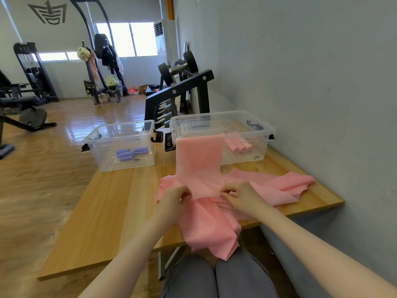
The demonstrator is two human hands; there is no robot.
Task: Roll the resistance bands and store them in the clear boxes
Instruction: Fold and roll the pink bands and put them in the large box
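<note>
On the wooden tabletop (120, 203), both hands pinch the near edge of a flat pink band (198, 162), the left hand (171, 203) at its left corner and the right hand (240, 195) at its right, while its far end drapes over the rim of the right clear box (262, 127). More loose pink bands (285, 186) lie heaped under and to the right of it, one spilling off the near edge. The right box holds what look like rolled pink bands (238, 145); the left clear box (103, 155) holds purple rolls (131, 152).
</note>
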